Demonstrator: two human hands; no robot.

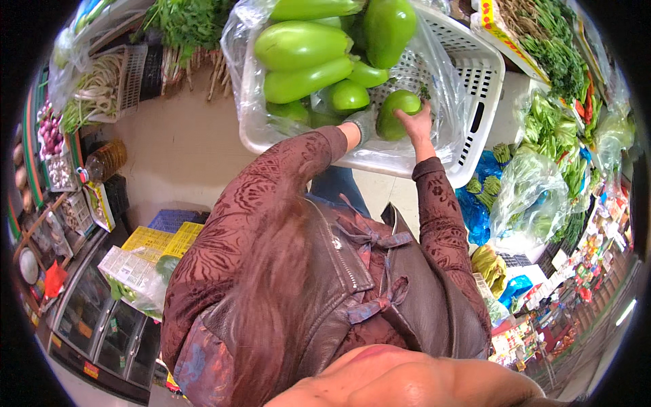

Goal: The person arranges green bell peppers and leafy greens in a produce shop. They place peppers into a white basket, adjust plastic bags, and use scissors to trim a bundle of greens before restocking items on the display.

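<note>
In front of me is a white perforated plastic basket (478, 142) lined with a clear plastic bag (447, 96). Several large green eggplants (305, 46) lie piled in its left and far part. My right hand (421, 122) is bare and grips a rounded green eggplant (394, 119) near the basket's front, thumb and fingers spread over its right side. Just left of that eggplant, my left hand (362, 126) is in a grey knit glove, low inside the bag. Its fingers are mostly hidden, so whether it touches anything cannot be told.
Leafy greens (544, 122) and a plastic-wrapped bunch (531, 198) stand on the right. To the left are a crate of long pale vegetables (101, 81), an oil bottle (107, 160) and red onions (50, 132). Yellow crates (147, 241) and a glass-fronted cooler (101, 325) lie lower left.
</note>
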